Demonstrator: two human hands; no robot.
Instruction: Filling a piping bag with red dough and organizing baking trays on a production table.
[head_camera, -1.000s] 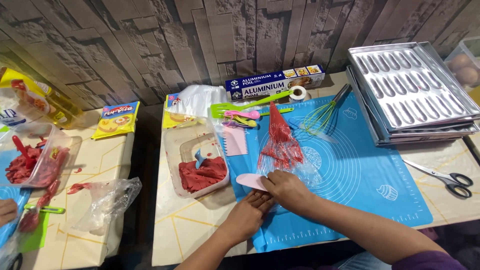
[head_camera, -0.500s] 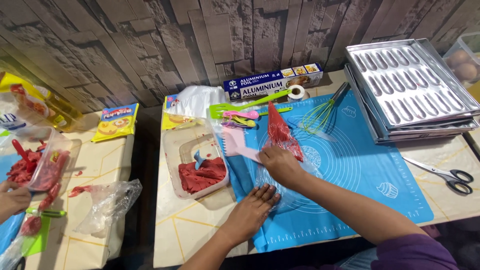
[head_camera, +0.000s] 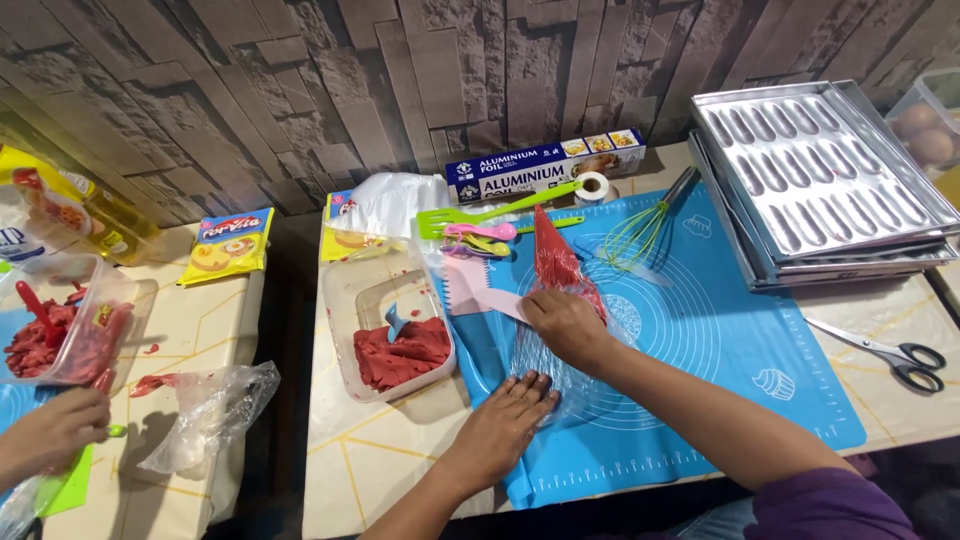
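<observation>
My right hand (head_camera: 565, 325) is gripping the pink scraper (head_camera: 480, 290) against the piping bag (head_camera: 560, 275) on the blue mat (head_camera: 720, 350), while my left hand (head_camera: 510, 415) is pressing flat, open, on the bag's clear end. I'm thinking hard scraping could split the plastic, smearing red batter across the mat.

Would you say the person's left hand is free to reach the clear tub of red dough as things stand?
Probably yes: the left hand lies flat on the blue mat, and the tub of red dough stands open just beside it, with nothing between.

The right hand (head_camera: 565, 325) covers the near end of the pink scraper (head_camera: 478, 290). The clear container (head_camera: 935, 120) (top right) is cut off by the frame edge. Another person's hand (head_camera: 55, 430) is cropped at the left edge.
</observation>
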